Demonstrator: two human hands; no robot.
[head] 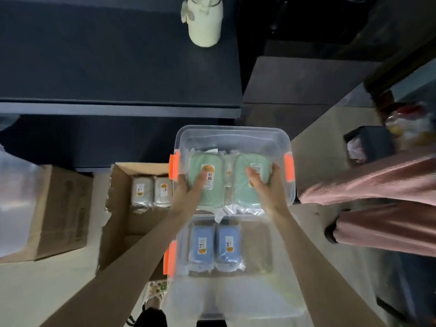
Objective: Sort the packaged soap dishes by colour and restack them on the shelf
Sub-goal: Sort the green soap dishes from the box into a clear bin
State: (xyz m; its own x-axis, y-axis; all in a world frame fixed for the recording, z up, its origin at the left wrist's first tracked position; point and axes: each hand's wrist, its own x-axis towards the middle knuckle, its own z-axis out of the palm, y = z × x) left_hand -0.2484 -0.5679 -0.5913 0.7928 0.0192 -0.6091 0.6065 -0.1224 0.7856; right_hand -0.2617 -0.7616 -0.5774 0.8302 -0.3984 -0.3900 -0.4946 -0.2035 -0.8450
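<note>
1. the left hand (191, 192) grips the left of two green packaged soap dishes (217, 192), thumb on top by the label and fingers curled at its left side.
2. the right hand (266, 187) grips the second green soap dish (240, 192) the same way, thumb on top and fingers wrapped round its right edge.
3. both green dishes lie side by side, touching, within the far clear storage bin (231, 129) with orange latches (289, 167); whether they rest on its floor cannot be told.
4. two blue packaged soap dishes (204, 246) sit side by side in the near clear bin (179, 291), under the forearms.
5. grey packaged soap dishes (141, 191) lie in an open cardboard box (118, 185) left of the bins.
6. a dark shelf (118, 109) beyond holds a pale bottle (205, 22).
7. another person's pink sleeve (377, 182) enters from the right.
</note>
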